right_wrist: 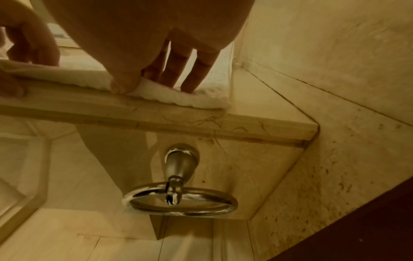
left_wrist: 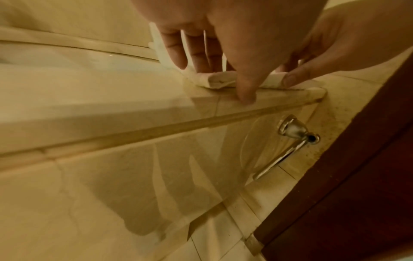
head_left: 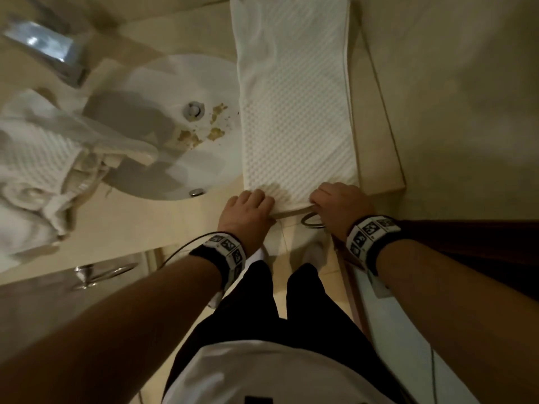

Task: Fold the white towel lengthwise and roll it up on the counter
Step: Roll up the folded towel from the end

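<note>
Fingers: left hand (head_left: 248,207) has its fingertips (left_wrist: 201,65) laid on top of the white towel (head_left: 294,112) and the thumb tucked against the near hem, pinching it; right hand (head_left: 338,205) does the same at the other corner, fingers (right_wrist: 192,77) on top and thumb at the edge.
Towel: lies as a long narrow strip on the counter (head_left: 186,228) just right of the sink (head_left: 163,126), running away from the person, its near end at the counter's front edge.
Step in hand: the lengthwise fold looks done; I judge this to be the start of the roll, with the near hem just being turned up.
Roll so far: the left wrist view shows a small curl of cloth under the fingers, though blur makes it hard to say if a full turn exists.
Next move: calls for both hands to tuck the hem under evenly and push forward together, keeping the edges square.
Pose: both forearms reach forward and down, wrists side by side, palms down, knuckles raised.
Nearby: a towel ring (right_wrist: 180,203) hangs below the counter; crumpled towels (head_left: 38,176) sit left of the sink.
</note>
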Tool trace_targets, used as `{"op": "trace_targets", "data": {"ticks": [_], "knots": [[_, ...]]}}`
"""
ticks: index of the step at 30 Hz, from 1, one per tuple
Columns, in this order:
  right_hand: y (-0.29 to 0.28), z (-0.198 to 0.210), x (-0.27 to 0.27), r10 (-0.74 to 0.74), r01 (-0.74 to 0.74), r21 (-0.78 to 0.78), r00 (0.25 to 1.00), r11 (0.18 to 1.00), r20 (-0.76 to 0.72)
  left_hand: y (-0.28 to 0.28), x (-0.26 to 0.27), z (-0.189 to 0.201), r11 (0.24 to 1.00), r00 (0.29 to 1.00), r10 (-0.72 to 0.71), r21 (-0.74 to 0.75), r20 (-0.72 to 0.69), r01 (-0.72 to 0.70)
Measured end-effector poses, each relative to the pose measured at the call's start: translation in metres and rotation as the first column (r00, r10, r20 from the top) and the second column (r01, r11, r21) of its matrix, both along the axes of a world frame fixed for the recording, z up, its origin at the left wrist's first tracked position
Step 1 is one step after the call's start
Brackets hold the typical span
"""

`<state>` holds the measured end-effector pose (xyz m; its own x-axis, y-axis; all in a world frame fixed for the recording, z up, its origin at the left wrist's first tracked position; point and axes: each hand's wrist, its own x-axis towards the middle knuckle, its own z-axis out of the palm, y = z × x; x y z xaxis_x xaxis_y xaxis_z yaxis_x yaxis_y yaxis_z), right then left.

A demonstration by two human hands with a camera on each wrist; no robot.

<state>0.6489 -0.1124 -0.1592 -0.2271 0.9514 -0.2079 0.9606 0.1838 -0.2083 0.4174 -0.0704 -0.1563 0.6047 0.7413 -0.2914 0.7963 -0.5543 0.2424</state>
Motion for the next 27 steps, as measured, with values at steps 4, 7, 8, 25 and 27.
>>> {"op": "trace_targets", "data": {"ticks": [4, 7, 8, 25, 27], "knots": [[0.004, 0.001, 0.011, -0.028, 0.030, -0.057, 0.999, 0.998, 0.023, 0.003, -0.002, -0.001, 0.998, 0.997, 0.070, -0.004, -0.030, -0.070], [0.010, 0.003, 0.019, -0.053, 0.060, -0.182, 0.998, 0.981, 0.047, 0.016, 0.000, 0.003, 0.976, 0.979, 0.205, -0.080, 0.007, -0.204], [0.013, 0.004, 0.020, -0.062, 0.070, -0.234, 0.997, 0.970, 0.040, 0.021, 0.001, 0.006, 0.960, 0.966, 0.257, -0.120, 0.008, -0.255], [0.038, 0.034, 0.021, -0.359, 0.369, -0.387, 0.928, 0.845, 0.100, 0.056, -0.013, 0.028, 0.729, 0.801, 0.566, -0.335, -0.194, -0.596], [0.041, 0.034, 0.020, -0.384, 0.396, -0.373, 0.917, 0.839, 0.109, 0.057, -0.005, 0.036, 0.793, 0.826, 0.518, -0.239, -0.221, -0.561]]}}
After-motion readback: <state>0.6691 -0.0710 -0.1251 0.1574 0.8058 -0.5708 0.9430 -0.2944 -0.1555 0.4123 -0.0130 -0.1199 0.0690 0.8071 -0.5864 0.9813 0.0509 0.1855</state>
